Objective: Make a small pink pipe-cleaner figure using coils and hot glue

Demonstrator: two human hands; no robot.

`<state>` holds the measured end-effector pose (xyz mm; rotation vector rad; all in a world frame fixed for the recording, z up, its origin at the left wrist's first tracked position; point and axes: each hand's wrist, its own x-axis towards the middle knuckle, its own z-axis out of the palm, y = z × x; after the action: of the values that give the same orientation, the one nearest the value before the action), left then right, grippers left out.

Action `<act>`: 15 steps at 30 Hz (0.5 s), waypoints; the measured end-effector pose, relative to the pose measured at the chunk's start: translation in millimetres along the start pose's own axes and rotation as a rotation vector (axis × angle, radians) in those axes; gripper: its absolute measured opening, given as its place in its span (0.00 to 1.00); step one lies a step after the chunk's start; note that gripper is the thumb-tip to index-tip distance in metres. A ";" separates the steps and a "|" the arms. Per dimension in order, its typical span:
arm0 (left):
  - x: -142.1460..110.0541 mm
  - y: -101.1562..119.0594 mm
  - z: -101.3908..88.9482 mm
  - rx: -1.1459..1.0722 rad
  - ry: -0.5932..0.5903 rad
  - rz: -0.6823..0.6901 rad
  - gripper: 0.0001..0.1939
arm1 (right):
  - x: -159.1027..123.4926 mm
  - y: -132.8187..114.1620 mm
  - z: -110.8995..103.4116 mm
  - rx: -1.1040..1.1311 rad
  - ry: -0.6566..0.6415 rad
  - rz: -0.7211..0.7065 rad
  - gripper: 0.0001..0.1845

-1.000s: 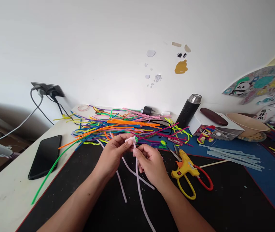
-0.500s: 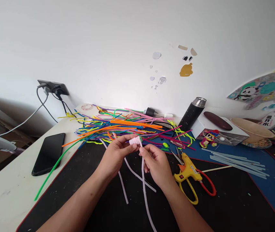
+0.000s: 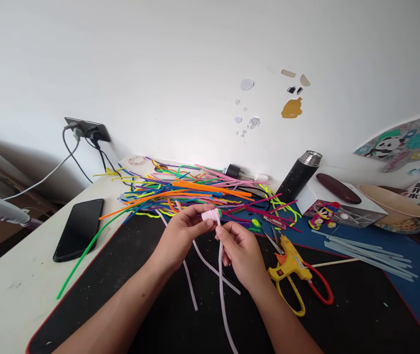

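Both hands have shifted slightly right over the black desk mat (image 3: pixel 343 314). Left hand (image 3: pixel 182 236) pinches a small white coiled pipe-cleaner bundle (image 3: pixel 211 215); right hand (image 3: pixel 241 253) grips its long white fuzzy tail (image 3: pixel 222 290), trailing down the mat.

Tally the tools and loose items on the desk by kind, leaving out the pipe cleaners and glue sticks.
Phone: 1
Hot glue gun: 1
Scissors: 1
Flask: 1
Bowl: 1
Total: 5
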<state>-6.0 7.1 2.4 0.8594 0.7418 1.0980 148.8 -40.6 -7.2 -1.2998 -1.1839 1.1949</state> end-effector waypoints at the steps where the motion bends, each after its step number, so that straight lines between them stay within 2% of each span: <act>1: -0.1 0.3 0.2 0.006 0.000 0.002 0.21 | -0.2 -0.3 0.4 0.000 -0.003 0.002 0.26; 15: 0.0 -2.7 -1.6 0.010 -0.012 0.022 0.21 | -0.7 0.0 0.5 -0.015 -0.007 0.015 0.26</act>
<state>-6.2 6.8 -0.7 0.8838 0.7302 1.1087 148.2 -41.3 -7.2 -1.3190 -1.1927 1.2046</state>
